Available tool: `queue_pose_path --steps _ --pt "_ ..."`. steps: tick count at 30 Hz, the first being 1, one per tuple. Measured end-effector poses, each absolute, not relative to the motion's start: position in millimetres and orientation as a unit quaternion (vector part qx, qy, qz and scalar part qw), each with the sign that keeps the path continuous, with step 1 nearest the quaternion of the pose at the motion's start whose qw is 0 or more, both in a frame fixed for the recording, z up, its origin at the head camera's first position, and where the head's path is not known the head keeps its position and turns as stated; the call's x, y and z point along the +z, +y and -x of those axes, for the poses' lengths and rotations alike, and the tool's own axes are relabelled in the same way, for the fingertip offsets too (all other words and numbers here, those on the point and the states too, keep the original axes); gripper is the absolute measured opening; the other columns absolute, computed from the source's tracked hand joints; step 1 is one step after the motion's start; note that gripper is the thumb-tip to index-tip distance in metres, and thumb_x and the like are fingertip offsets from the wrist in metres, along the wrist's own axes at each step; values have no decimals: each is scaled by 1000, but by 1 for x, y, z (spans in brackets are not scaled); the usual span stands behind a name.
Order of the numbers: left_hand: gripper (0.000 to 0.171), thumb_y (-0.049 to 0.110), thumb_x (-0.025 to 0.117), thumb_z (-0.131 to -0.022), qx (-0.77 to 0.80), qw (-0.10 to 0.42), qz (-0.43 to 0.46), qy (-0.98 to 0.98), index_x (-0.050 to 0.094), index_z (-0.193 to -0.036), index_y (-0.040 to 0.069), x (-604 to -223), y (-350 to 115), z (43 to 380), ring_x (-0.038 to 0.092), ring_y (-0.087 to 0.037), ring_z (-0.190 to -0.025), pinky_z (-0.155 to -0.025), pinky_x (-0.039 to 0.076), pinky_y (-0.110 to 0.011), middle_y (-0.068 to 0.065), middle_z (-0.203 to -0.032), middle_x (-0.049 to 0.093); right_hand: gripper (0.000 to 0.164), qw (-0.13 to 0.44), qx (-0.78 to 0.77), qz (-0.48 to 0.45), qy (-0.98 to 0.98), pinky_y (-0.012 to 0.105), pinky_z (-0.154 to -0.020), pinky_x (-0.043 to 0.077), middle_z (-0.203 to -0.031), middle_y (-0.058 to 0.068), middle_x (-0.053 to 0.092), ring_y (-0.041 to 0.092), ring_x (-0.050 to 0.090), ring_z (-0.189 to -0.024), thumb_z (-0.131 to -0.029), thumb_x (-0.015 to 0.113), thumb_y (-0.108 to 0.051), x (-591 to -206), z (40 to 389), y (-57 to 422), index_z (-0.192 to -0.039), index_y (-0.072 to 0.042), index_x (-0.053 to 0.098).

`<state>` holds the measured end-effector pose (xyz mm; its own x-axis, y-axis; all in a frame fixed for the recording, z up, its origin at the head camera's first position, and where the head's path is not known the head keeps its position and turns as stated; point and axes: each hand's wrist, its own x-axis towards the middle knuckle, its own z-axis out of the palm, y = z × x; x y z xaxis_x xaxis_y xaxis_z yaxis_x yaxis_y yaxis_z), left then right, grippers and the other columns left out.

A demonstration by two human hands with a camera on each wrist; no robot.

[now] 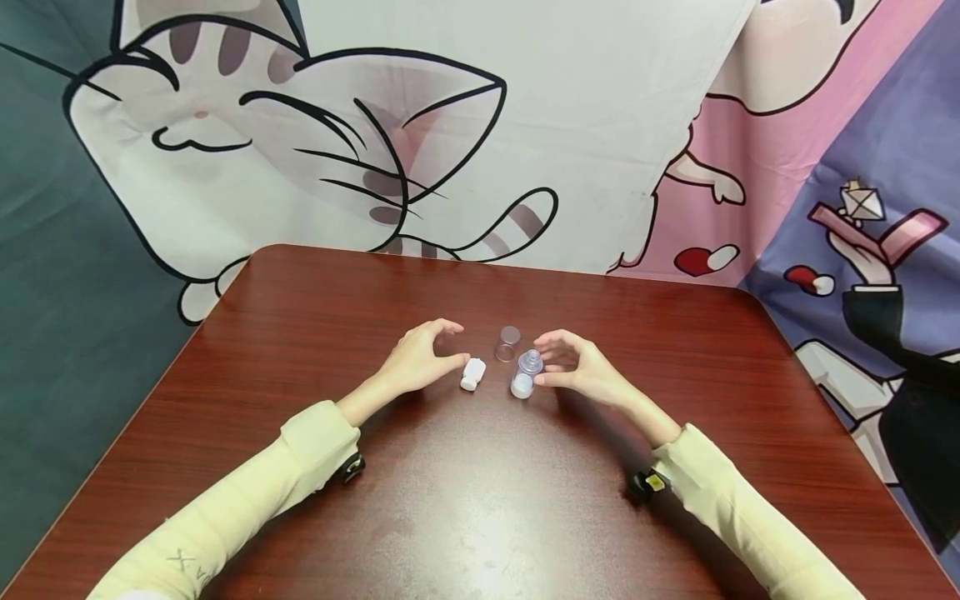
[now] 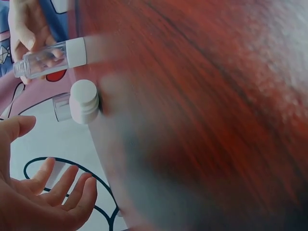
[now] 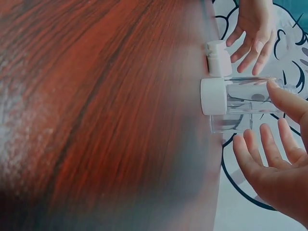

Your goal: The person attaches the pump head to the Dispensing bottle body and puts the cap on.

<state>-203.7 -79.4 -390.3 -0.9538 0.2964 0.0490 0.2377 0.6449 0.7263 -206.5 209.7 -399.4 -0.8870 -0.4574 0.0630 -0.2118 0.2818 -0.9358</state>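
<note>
A small clear bottle [image 1: 529, 365] with a white base [image 3: 213, 96] stands upright and uncapped, its threaded neck on top. My right hand [image 1: 588, 372] curves loosely around its right side, thumb tip overlapping the bottle in the right wrist view and the other fingers spread apart from it. On its side to the left lies a small white piece [image 1: 473, 374] with a stepped, rounded shape, like a bottle top. Beside that piece is my left hand [image 1: 420, 360], thumb tip close to it, fingers relaxed and nothing in the palm. A clear cylindrical cap [image 1: 507, 343] stands just behind the bottle.
All of these stand on a glossy reddish-brown wooden table [image 1: 420, 500], toward its far half. Behind the table's far edge hangs a printed cloth [image 1: 585, 125] with cartoon figures. Each wrist carries a small dark camera below its pale sleeve.
</note>
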Motion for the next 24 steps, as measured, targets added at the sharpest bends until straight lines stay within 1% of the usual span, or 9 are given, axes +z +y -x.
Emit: queue_pose_path --steps 2,5,10,17,24 --pt "51 32 69 -85 394 36 -149 906 57 -129 11 -391 -78 204 55 -28 -118 -97 45 -48 -11 -130 60 57 112 -560 212 793 43 -93 52 -116 18 60 9 61 -101 -73 79 2 -400 207 208 -123 10 51" --pt "50 32 70 -84 392 33 -151 907 58 -128 10 -392 -76 204 57 -27 -115 -96 46 -46 -11 -128 61 57 117 -555 213 795 39 -93 53 -117 21 59 8 60 -100 -73 78 5 -399 208 206 -123 10 52" --pt "49 31 71 -83 388 32 -154 908 59 -126 9 -395 -72 202 58 -27 -112 -95 47 -44 -11 -126 63 55 122 -544 219 801 32 -93 53 -114 18 60 8 60 -99 -74 77 5 -399 207 202 -123 7 53" --pt "46 29 71 -81 383 26 -163 909 61 -121 9 -399 -68 202 60 -25 -104 -89 49 -41 -11 -119 66 53 129 -544 238 794 32 -92 53 -111 16 62 6 62 -98 -75 76 4 -402 208 199 -122 9 52" --pt "47 27 75 -78 378 29 -159 912 63 -119 8 -401 -65 203 62 -22 -92 -80 50 -34 -9 -108 69 48 134 -543 241 793 30 -90 54 -108 20 63 6 62 -95 -76 77 1 -405 209 199 -120 5 56"
